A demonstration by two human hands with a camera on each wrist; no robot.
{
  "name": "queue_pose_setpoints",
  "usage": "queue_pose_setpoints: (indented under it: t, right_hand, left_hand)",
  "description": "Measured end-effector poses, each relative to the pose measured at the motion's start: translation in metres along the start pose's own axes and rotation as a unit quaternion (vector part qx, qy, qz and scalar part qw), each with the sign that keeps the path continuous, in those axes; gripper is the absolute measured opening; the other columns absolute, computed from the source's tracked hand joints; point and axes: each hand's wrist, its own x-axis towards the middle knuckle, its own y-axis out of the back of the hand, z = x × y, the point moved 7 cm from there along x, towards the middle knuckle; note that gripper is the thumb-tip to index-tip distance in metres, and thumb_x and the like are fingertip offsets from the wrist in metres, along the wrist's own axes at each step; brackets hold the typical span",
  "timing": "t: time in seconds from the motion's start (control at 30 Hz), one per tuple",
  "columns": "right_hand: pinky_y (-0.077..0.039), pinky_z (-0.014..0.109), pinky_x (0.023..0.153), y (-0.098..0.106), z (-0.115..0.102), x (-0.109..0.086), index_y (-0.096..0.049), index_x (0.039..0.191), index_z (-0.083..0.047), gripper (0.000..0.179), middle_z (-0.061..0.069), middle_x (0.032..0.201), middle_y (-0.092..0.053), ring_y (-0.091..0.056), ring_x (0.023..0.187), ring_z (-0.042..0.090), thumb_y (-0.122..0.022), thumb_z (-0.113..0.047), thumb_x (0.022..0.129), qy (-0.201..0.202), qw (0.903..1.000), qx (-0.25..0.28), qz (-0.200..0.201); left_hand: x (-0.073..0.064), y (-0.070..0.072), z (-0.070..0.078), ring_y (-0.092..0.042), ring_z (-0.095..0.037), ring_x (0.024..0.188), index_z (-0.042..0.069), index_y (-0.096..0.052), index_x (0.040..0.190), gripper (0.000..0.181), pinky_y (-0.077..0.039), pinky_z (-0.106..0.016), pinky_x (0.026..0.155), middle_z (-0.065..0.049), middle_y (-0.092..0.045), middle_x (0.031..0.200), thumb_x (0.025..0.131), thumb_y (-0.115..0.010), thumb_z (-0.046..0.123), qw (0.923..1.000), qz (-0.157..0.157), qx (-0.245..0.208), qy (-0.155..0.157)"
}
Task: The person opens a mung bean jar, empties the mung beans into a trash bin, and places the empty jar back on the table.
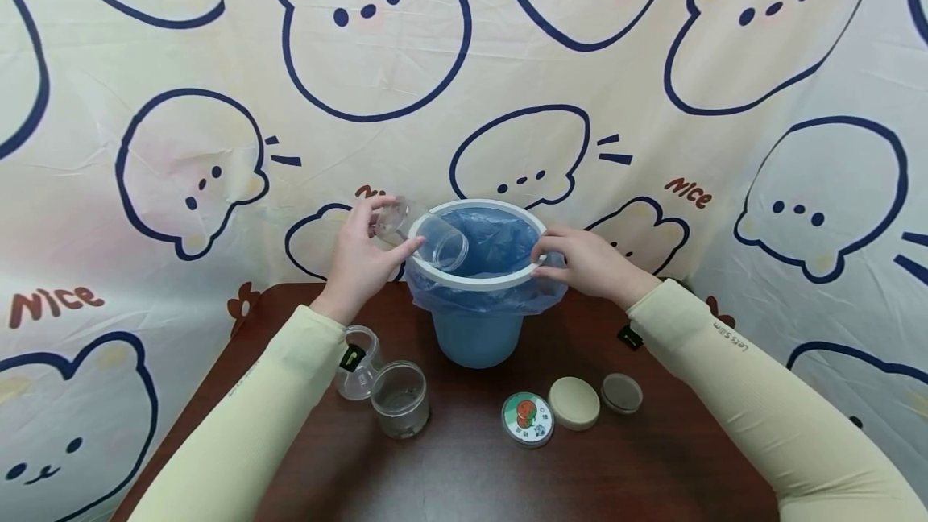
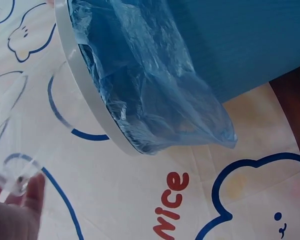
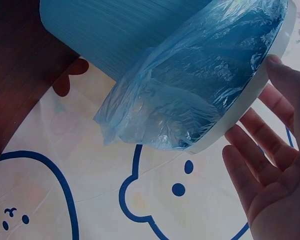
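Note:
A blue trash can [image 1: 478,337] with a white rim [image 1: 478,283] and a blue plastic bag [image 1: 489,232] lining it stands on the table. My left hand [image 1: 366,252] grips a clear plastic jar [image 1: 442,242], tilted with its mouth over the bin's opening. In the left wrist view only part of the left hand [image 2: 20,212] and the see-through jar's edge show. My right hand [image 1: 580,260] holds the right side of the rim. The right wrist view shows its thumb and fingers [image 3: 252,150] against the white rim [image 3: 235,120]; the bag's edge hangs outside.
Two clear jars, one nearer [image 1: 400,401] and one farther [image 1: 358,369], stand left of the bin, partly by the left sleeve. In front to the right lie a lid with a printed label [image 1: 528,419], a cream lid [image 1: 574,403] and a dark see-through lid [image 1: 622,393]. A printed cloth [image 1: 406,151] hangs behind.

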Motion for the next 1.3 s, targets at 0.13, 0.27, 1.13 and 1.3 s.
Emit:
queue_pose_setpoints:
  t: [0.13, 0.27, 1.13, 1.3]
  right_hand:
    - [-0.057, 0.043, 0.09, 0.0, 0.001, 0.0, -0.073, 0.106, -0.02, 0.016, 0.001, 0.114, -0.067, -0.062, 0.101, 0.023, -0.077, -0.03, 0.094, -0.002, 1.0, 0.0, 0.001]
    - [-0.057, 0.044, 0.09, -0.001, 0.001, 0.0, -0.073, 0.107, -0.02, 0.017, 0.001, 0.114, -0.067, -0.062, 0.101, 0.023, -0.077, -0.03, 0.094, -0.003, 1.0, 0.002, 0.001]
    - [-0.058, 0.043, 0.089, 0.0, 0.001, -0.001, -0.073, 0.107, -0.02, 0.017, 0.001, 0.114, -0.067, -0.062, 0.099, 0.021, -0.077, -0.03, 0.094, 0.0, 1.0, 0.004, 0.006]
    - [-0.058, 0.043, 0.089, -0.001, 0.002, -0.001, -0.073, 0.106, -0.02, 0.016, 0.001, 0.113, -0.067, -0.062, 0.099, 0.021, -0.078, -0.029, 0.093, -0.002, 1.0, 0.002, 0.007]
  left_hand:
    - [0.0, -0.003, -0.004, -0.054, -0.035, 0.129, 0.012, -0.05, 0.143, 0.069, -0.049, -0.056, 0.107, -0.014, -0.046, 0.154, 0.086, -0.086, 0.024, 0.9997, -0.019, 0.006, 0.013]
    - [0.001, -0.002, -0.004, -0.053, -0.035, 0.128, 0.01, -0.048, 0.144, 0.07, -0.05, -0.055, 0.106, -0.014, -0.048, 0.149, 0.086, -0.086, 0.023, 0.9999, -0.012, 0.004, 0.011]
    - [-0.003, -0.006, -0.008, -0.053, -0.036, 0.13, 0.012, -0.045, 0.142, 0.07, -0.05, -0.056, 0.106, -0.014, -0.047, 0.149, 0.086, -0.085, 0.026, 0.9992, -0.028, 0.001, 0.027]
    - [-0.004, -0.007, -0.011, -0.051, -0.035, 0.131, 0.014, -0.043, 0.142, 0.071, -0.049, -0.056, 0.107, -0.014, -0.046, 0.147, 0.086, -0.085, 0.026, 0.999, -0.032, -0.001, 0.032]
